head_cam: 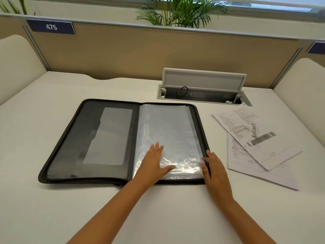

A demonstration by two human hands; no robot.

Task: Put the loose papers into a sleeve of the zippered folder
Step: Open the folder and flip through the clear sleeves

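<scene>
- Right hand [213,169] rests with fingers straight on the near right edge of the open zippered folder [121,141], grasping nothing; left hand [154,160] lies flat, fingers spread, on the clear sleeve [168,131].
- Loose papers [255,140] lie on the desk just right of the folder — nearer the right hand, long axis slanting near-right.
- Hard to read: which sleeve edge opens — glare hides it.
</scene>
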